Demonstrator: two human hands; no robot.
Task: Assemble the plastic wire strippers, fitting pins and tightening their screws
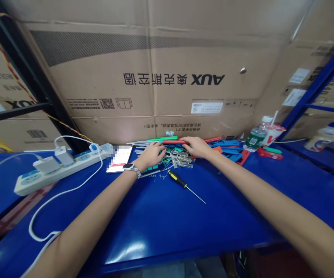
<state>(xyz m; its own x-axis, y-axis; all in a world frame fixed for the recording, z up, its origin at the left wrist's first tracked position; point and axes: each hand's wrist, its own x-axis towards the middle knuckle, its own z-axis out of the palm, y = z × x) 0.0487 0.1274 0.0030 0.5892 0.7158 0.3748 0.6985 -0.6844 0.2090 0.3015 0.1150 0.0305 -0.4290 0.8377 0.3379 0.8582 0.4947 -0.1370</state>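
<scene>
Both my arms reach far across the blue table [161, 220] to a heap of small metal pieces [181, 159] and coloured plastic strips. My left hand [152, 153], with a watch on its wrist, lies curled on the left side of the heap, over green parts. My right hand [197, 146] rests on the heap's right side, with its fingers touching a red strip [174, 142] next to a green strip [162, 138]. What either hand grips is hidden. A screwdriver [181, 183] with a black and yellow handle lies free just in front of the heap.
A white power strip [53, 170] with chargers and white cables lies at the left. A phone [119, 159] sits beside my left hand. Blue and red plastic parts [230, 150], a water bottle [255, 138] and a cup [272, 134] stand at the right. Large cardboard boxes [161, 77] wall off the back.
</scene>
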